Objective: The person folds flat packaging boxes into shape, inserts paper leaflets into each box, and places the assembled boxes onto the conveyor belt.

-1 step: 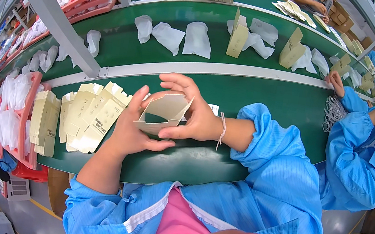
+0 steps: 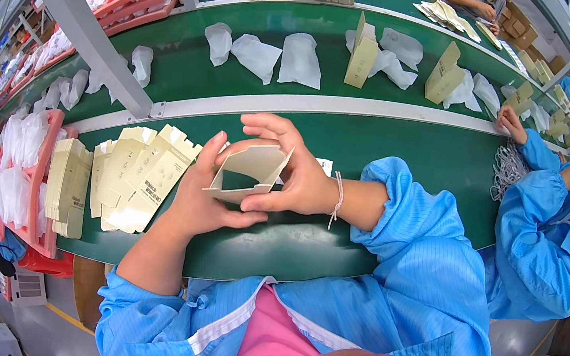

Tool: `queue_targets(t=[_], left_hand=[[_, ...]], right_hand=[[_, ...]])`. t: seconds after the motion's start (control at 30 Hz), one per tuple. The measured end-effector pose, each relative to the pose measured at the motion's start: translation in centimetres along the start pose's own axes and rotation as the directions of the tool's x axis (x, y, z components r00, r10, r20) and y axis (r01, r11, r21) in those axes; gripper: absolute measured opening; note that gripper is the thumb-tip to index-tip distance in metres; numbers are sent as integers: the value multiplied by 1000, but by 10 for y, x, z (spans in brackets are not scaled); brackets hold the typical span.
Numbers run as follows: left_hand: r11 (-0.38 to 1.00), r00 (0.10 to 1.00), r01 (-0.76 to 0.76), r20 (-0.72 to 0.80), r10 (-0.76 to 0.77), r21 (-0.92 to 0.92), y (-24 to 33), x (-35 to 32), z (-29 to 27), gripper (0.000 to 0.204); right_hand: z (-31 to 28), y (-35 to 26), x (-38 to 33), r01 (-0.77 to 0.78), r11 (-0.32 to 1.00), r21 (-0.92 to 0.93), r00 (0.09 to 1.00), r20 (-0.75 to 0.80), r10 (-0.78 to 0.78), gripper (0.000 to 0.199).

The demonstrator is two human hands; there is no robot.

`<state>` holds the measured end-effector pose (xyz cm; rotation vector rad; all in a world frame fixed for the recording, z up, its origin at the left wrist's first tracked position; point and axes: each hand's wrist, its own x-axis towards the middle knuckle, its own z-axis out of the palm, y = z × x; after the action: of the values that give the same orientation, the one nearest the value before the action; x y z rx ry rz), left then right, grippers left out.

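Between my two hands is a cream cardboard box (image 2: 264,159), squared out into a tube; the green tabletop shows through its open middle. My left hand (image 2: 200,191) grips its left side, thumb and fingers round the edge. On the right side, my right hand (image 2: 298,174) holds it with the thumb along the near wall and the fingers behind the far wall. Left of my left hand, several flattened cream cartons (image 2: 151,176) lie fanned out on the green table (image 2: 303,251). A standing bundle of folded cartons (image 2: 68,186) is beside them.
A pink crate (image 2: 45,194) of white-wrapped items stands at the left end. Beyond a metal rail (image 2: 237,102), a green conveyor (image 2: 203,81) carries white pouches (image 2: 301,60) and upright cartons (image 2: 445,74). A grey post (image 2: 90,24) rises at left. A co-worker's blue sleeve (image 2: 542,231) is close on the right, near bundled cords (image 2: 507,172).
Both frames look almost the same. The box in my hands and my fingers have shifted very slightly.
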<state>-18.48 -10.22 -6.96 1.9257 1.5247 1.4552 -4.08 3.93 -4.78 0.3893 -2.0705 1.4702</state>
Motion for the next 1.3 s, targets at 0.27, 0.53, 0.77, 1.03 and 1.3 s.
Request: queue_targets(t=[0.27,0.53,0.77,1.03,1.3], left_hand=[[945,958,-221,-126,257,242,-30,-11,1,116],[601,888,291,-23,-459,-744,18,0,-4,78],[604,945,201,-11,-328,-771,14,-1,-4,70],[673,931,258,-9,-366,-693,6,-4,-7,54],[627,900,346,58,-433,-698,19,0,-19,42]], right_hand=[[11,-10,5,129,944,304,991,-79,-110,76],[22,-17,2,34,928,371,997,-73,-8,48],[25,-19,4,123,947,297,992,-68,-107,44],[27,-10,3,151,944,294,989,-47,-143,48],[17,-23,14,-39,869,492,995,97,-11,54]])
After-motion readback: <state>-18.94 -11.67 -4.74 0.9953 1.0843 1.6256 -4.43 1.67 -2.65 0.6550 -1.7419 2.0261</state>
